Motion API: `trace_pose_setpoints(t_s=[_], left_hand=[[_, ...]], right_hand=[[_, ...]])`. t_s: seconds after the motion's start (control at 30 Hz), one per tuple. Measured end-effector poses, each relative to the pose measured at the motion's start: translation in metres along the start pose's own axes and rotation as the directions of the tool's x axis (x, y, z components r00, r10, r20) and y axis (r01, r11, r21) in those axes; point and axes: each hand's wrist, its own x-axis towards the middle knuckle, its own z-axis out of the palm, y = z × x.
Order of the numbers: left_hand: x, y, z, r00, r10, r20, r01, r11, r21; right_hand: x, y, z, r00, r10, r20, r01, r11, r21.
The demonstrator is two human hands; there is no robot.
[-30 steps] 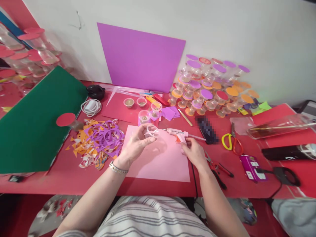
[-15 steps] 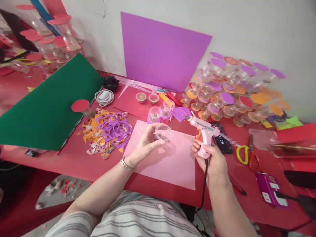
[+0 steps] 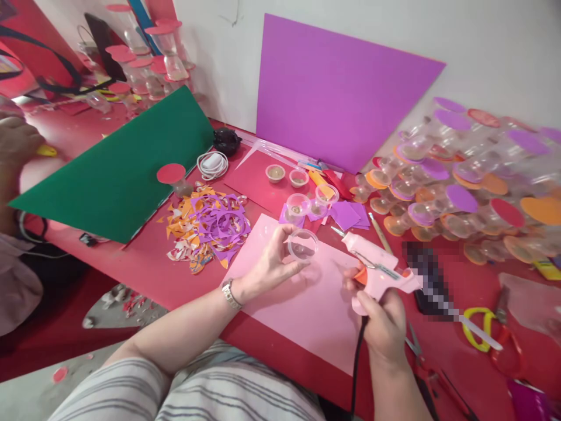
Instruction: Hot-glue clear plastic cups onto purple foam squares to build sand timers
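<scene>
Between the thumb and fingers of my left hand [image 3: 278, 266] is a small clear plastic cup [image 3: 303, 245], held by its side with the round rim facing me. My right hand [image 3: 381, 316] grips a pink glue gun [image 3: 372, 266] by its handle, fingers at the orange trigger. The nozzle points to the upper left, a little apart from the cup. A glue stick [image 3: 482, 331] sticks out of the gun's back. Both hands are above a pink paper sheet [image 3: 272, 318]. Just beyond lie purple paper squares [image 3: 348, 215] and clear cups [image 3: 298, 204].
Paper scraps [image 3: 210, 225] are heaped at left, beside a leaning green board [image 3: 118, 169]. Stacked cups with coloured discs [image 3: 460, 202] crowd the right. Yellow-and-red scissors [image 3: 480, 330] and pliers [image 3: 438, 374] lie near my right arm. Another person's hand [image 3: 20, 140] is at far left.
My view has swung left, bringing another person's arm into sight. The glue gun has turned, its back end now lower and farther right. Both hands keep their holds.
</scene>
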Motion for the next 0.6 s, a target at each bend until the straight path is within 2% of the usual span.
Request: trace_pose_setpoints(t_s=[0.1, 0.27, 0.4, 0.6], left_hand=[[0.000, -0.004, 0.000, 0.997, 0.035, -0.064, -0.027, 0.992, 0.122], [0.000, -0.005, -0.001, 0.990, 0.086, -0.115, -0.049, 0.955, 0.294], [0.000, -0.004, -0.002, 0.980, 0.123, -0.155, -0.058, 0.928, 0.368], [-0.001, -0.004, -0.003, 0.970, 0.166, -0.179, -0.075, 0.901, 0.427]], right_hand=[[-0.006, 0.004, -0.007, 0.998, -0.044, 0.038, 0.049, 0.989, -0.136], [-0.016, 0.000, -0.012, 0.981, -0.155, 0.112, 0.186, 0.913, -0.362], [-0.019, -0.001, -0.012, 0.946, -0.267, 0.185, 0.320, 0.863, -0.391], [-0.023, 0.005, -0.011, 0.923, -0.313, 0.224, 0.380, 0.826, -0.416]])
